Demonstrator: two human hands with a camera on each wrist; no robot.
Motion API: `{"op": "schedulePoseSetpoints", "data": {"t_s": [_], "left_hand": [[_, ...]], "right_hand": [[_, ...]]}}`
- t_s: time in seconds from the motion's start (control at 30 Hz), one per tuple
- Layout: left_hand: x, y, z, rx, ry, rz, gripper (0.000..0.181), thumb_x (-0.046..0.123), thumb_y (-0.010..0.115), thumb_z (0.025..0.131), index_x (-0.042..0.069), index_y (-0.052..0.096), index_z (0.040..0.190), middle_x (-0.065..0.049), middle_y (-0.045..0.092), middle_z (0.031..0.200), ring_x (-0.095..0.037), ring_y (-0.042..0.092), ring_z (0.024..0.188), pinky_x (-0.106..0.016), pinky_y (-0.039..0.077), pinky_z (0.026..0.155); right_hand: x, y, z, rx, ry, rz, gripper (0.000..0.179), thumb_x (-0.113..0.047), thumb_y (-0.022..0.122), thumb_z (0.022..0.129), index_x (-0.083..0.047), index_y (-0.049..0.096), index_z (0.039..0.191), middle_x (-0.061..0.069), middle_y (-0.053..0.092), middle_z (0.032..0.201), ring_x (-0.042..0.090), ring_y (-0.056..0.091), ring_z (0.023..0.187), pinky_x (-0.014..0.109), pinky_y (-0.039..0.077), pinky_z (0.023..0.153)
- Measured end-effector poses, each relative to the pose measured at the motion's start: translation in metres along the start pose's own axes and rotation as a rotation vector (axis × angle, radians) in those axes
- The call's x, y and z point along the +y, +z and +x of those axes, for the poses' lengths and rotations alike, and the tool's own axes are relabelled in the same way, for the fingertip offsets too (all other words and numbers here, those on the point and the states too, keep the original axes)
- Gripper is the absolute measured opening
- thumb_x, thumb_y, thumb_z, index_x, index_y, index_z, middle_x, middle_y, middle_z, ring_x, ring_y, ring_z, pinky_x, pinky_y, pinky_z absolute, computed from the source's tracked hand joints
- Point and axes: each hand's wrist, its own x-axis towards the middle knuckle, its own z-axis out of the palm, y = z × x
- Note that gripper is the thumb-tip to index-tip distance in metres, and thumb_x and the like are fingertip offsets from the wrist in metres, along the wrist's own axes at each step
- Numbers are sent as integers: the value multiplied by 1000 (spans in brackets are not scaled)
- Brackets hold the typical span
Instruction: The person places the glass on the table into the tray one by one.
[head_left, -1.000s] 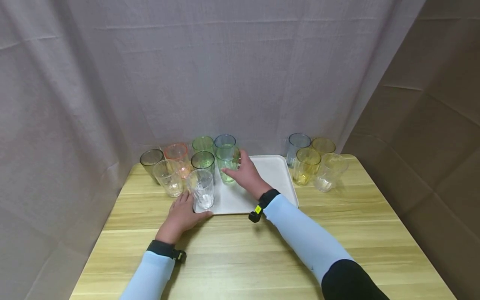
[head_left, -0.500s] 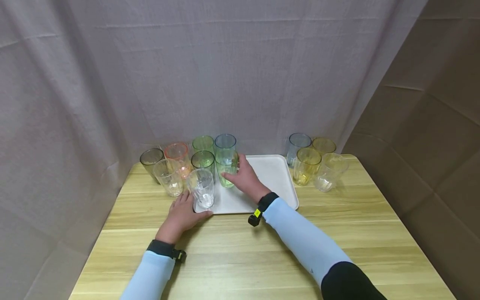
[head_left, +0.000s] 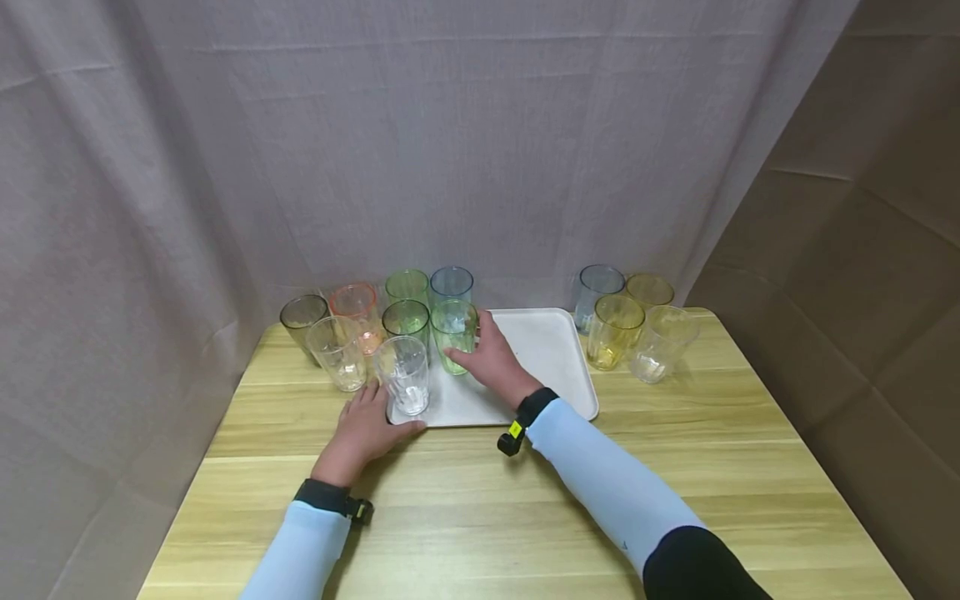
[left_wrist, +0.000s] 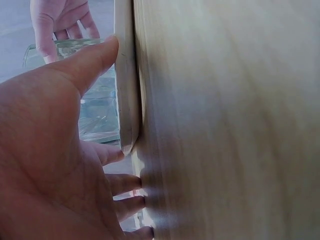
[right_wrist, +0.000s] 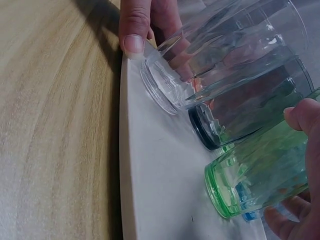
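Note:
My right hand (head_left: pixel 493 360) grips a light green drinking glass (head_left: pixel 454 337), thumb on its near side and fingers behind. The glass stands upright with its base on the white tray (head_left: pixel 542 354). In the right wrist view, that green base (right_wrist: pixel 222 192) sits beside a dark-tinted glass (right_wrist: pixel 207 125) and a clear glass (right_wrist: pixel 170 95). My left hand (head_left: pixel 366 429) rests at the tray's near left corner. Its thumb (left_wrist: pixel 107 52) touches the tray's front edge, and its other fingers extend past the corner onto the table.
Behind the held glass, a blue glass (head_left: pixel 452 283) and a green glass (head_left: pixel 407 285) stand at the back. Left of the tray are an orange-rimmed glass (head_left: pixel 356 308), a dark glass (head_left: pixel 302 317) and a clear glass (head_left: pixel 339 358). Several glasses, including a yellow one (head_left: pixel 615 333), stand right.
My right hand has brought the light green glass slightly nearer and down onto the tray, in front of the blue one. My left hand has stayed in place.

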Motion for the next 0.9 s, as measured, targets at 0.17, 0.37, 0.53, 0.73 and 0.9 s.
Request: {"op": "schedulePoseSetpoints", "data": {"t_s": [0.17,0.37,0.53,0.73,0.9], "left_hand": [[0,0,0,-1,-1,0,119,75,65,85,-4,25,164,-30,17,168,-47,12,153,-64,17,122],[0,1,0,-5,-6,2,120,76,65,84,-5,26,163,-31,16,167,-48,12,152,-64,17,122],[1,-2,-1,-10,-2,-1,120,76,65,85,-6,25,163,-31,16,167,-47,11,153,-64,16,123],[1,-3,-2,-2,7,-5,119,75,66,85,-6,27,162,-31,16,167,-48,12,152,-64,17,123],[1,-2,-3,-4,6,-15,119,75,66,85,-6,26,163,-31,16,167,-48,12,152,-64,16,123]], "right_hand": [[0,-1,-2,-7,4,2,93,-38,84,85,-9,33,157,13,48,151,30,48,135,48,47,109],[5,-11,-9,-22,19,-8,102,-43,86,83,-11,28,160,13,45,154,28,44,140,47,43,113],[13,-37,-25,-18,25,24,101,-43,84,85,-8,27,160,14,44,155,26,42,142,46,41,116],[27,-83,-55,45,50,48,93,-45,82,87,-7,33,156,14,47,151,25,43,140,47,39,117],[43,-126,-88,119,60,24,87,-43,82,88,-4,38,152,19,50,148,33,45,137,54,40,114]]}}
